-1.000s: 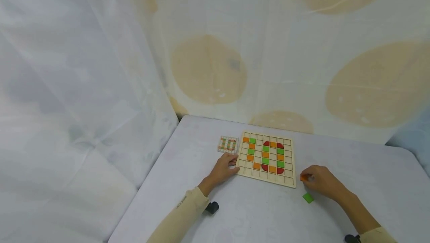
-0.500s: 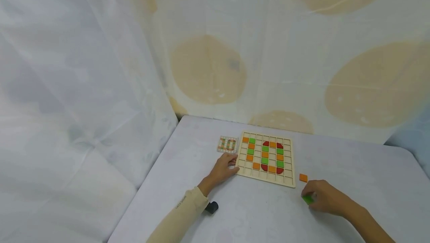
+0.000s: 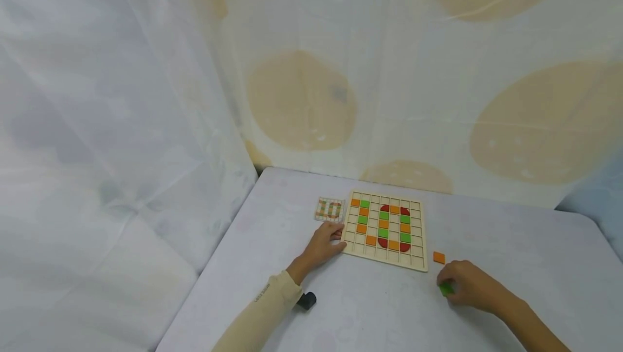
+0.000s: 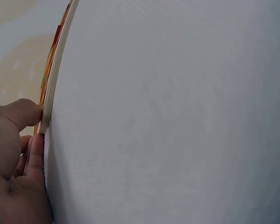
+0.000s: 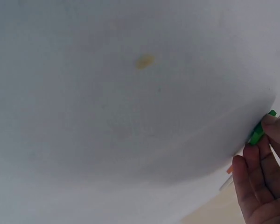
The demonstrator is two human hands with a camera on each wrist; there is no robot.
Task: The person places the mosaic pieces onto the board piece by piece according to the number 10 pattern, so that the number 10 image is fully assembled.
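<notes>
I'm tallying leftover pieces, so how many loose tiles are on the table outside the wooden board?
2. An orange tile lies just right of the grid board; a green tile is pinched under the right hand. More may be hidden beneath that hand.

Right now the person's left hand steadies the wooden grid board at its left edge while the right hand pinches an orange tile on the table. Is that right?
Not quite. The right hand pinches a green tile, not an orange one; the orange tile lies loose beside it, untouched. The head view shows this. The left hand does rest against the grid board at its left edge.
</notes>
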